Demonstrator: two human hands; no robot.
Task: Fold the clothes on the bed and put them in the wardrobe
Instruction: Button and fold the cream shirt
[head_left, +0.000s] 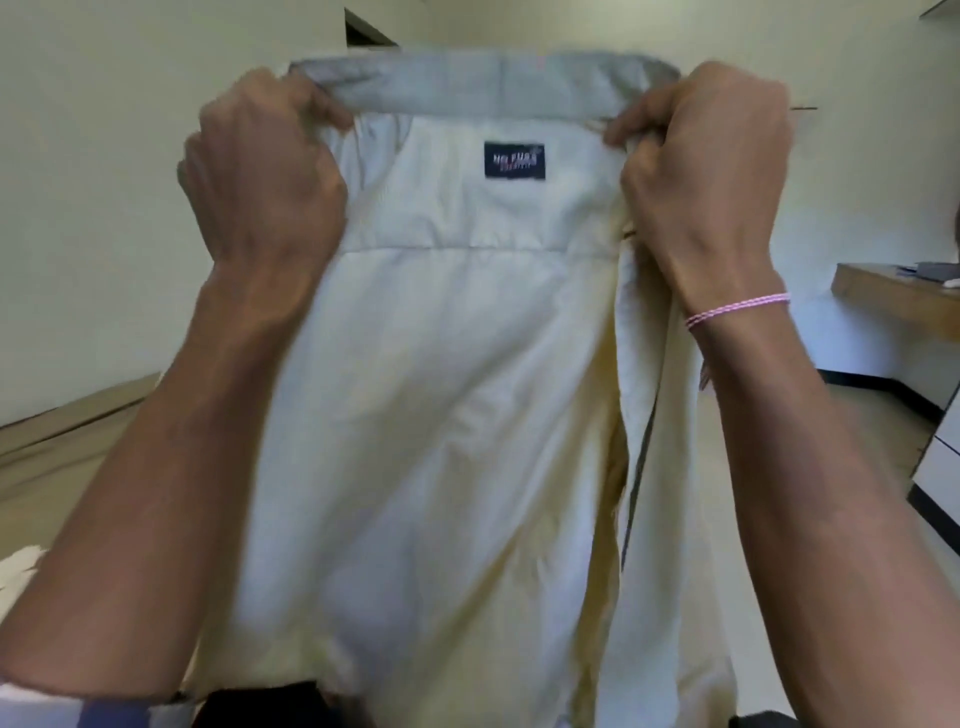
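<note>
Left hand (260, 171) is curled tight on one end of the collar (483, 85), right hand (711, 166) grips the other end, both fists raised and well apart. Between them hangs the cream shirt (441, 389), its inside facing the camera, a dark label (514, 160) just under the collar, the body dropping loose towards the person. A pink-and-white thread band (737, 310) circles the right wrist. Beyond are pale walls, with a wooden shelf (893, 296) off to the right. My read is that this garment's turn is only starting: it is held in the air, opened out, no fold made. Folding it, then the wardrobe, which is not in view, are both to come.
</note>
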